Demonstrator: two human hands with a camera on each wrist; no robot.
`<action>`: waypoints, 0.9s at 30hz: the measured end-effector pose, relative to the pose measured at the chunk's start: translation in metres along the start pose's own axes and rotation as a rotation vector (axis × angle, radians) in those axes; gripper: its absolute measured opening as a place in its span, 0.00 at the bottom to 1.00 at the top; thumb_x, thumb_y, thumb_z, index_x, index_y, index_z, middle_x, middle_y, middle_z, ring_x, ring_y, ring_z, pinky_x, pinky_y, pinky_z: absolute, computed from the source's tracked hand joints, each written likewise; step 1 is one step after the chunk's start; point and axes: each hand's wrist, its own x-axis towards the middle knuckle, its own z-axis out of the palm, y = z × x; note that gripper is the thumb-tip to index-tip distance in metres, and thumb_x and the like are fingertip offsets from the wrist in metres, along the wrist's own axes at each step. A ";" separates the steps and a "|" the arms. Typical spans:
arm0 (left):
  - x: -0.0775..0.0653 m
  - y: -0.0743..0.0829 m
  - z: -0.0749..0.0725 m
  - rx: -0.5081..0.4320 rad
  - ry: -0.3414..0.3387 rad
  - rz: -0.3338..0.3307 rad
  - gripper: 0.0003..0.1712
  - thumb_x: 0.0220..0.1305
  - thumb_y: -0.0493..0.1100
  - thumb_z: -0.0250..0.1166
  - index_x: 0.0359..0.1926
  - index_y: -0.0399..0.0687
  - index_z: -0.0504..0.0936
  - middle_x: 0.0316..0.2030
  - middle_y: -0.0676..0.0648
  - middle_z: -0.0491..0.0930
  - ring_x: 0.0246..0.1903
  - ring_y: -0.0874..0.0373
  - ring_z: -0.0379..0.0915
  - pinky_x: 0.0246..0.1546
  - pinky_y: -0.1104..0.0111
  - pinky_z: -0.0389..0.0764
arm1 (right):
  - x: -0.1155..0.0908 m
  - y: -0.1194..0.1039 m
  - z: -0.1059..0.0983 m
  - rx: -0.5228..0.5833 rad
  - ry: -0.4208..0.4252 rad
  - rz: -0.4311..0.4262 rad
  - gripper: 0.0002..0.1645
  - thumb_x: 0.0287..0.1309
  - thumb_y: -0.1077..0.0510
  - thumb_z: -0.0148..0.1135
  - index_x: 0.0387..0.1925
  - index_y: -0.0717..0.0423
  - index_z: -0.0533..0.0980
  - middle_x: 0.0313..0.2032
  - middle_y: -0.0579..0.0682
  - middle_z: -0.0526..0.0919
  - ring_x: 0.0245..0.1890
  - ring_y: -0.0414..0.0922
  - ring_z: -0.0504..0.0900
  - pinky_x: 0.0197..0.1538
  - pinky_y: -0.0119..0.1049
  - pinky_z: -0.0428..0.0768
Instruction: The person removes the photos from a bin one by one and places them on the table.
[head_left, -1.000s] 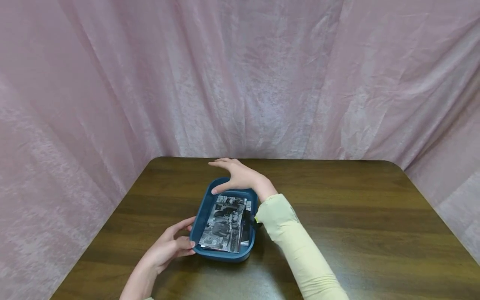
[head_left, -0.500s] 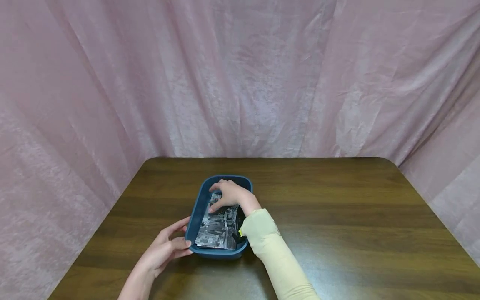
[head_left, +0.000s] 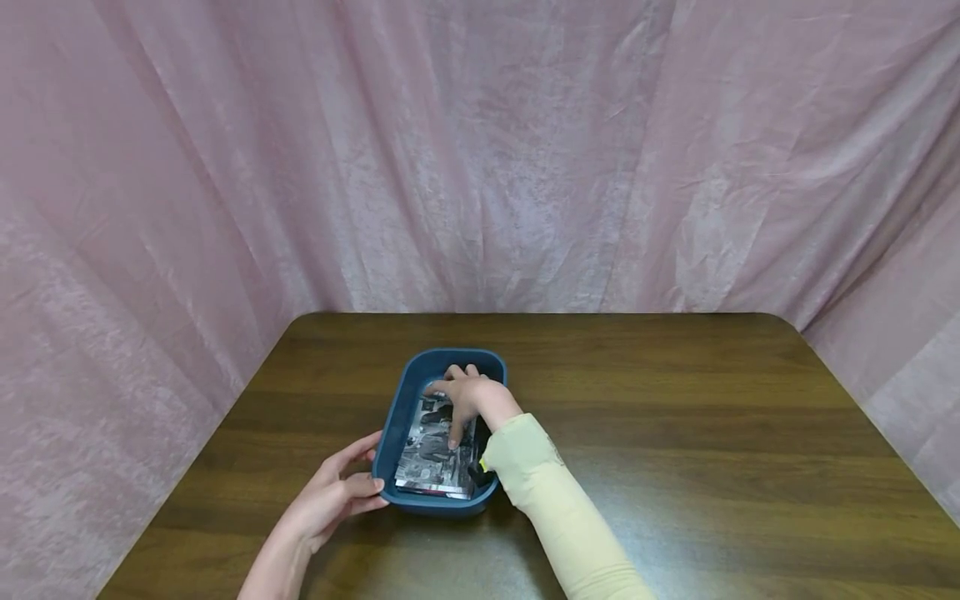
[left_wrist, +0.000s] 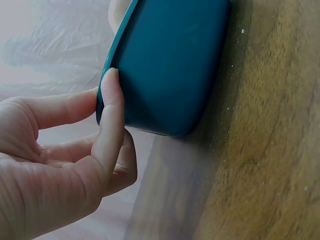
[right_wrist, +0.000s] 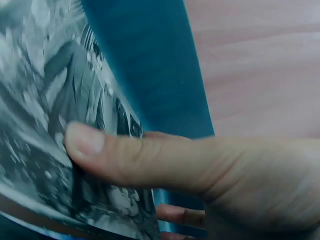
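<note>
A deep blue plastic box [head_left: 384, 454] with rounded corners stands on the table, holding a stack of black-and-white photos [head_left: 431, 450]. My left hand [head_left: 330, 492] pinches the box's near left corner; in the left wrist view its fingers and thumb meet at the rim of the box [left_wrist: 165, 65]. Inside the box, my right hand [head_left: 472, 396] grips the top photo, the thumb lying on its printed face and the fingers curled at its far edge. Up close in the right wrist view, the photo [right_wrist: 45, 100] bows slightly under the thumb [right_wrist: 115, 155]. The fingertips are partly hidden behind it.
The brown wooden table [head_left: 675, 433] stretches away to the right of the box. Pink velvet curtain [head_left: 480, 167] hangs behind the table's far edge and along both sides. A black strap with a yellow tab [head_left: 483, 467] sits at the right cuff, over the box's right wall.
My right hand has come down from above the box's far end into it, and its thumb now lies on the photo. The box sits slightly further left in view; the left hand keeps its hold.
</note>
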 end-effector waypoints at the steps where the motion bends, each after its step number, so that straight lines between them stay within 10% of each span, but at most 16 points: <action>1: 0.000 0.000 0.000 0.001 0.000 0.000 0.44 0.62 0.30 0.57 0.77 0.38 0.49 0.54 0.43 0.56 0.38 0.60 0.80 0.42 0.67 0.86 | 0.001 0.000 0.000 0.003 0.009 0.002 0.57 0.40 0.43 0.81 0.72 0.29 0.61 0.72 0.48 0.59 0.65 0.51 0.59 0.67 0.49 0.70; 27: 0.000 0.003 0.004 -0.019 0.078 -0.053 0.41 0.63 0.30 0.57 0.76 0.42 0.54 0.56 0.41 0.55 0.39 0.58 0.79 0.42 0.68 0.86 | 0.001 0.002 0.001 0.211 0.058 0.130 0.53 0.42 0.50 0.81 0.70 0.30 0.65 0.73 0.59 0.54 0.66 0.57 0.66 0.60 0.55 0.78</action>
